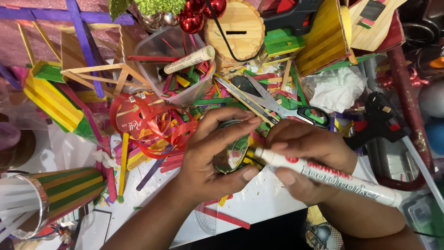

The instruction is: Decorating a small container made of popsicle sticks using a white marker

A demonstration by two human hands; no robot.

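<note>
My left hand [210,155] grips a small clear round object [231,153], like a transparent disc or dome, between fingers and thumb. My right hand [307,159] holds a white marker pen [323,175] with red lettering, its tip touching the clear object's right edge. Both hands hover over a white table [259,199] littered with coloured craft sticks.
Scissors [277,104], a black glue gun [381,122], a red ribbon spool [143,122], a clear tub of sticks [173,65], crumpled white tissue [337,90], stick-built models and red baubles [196,14] crowd the far side. A striped stick cylinder [60,192] lies left.
</note>
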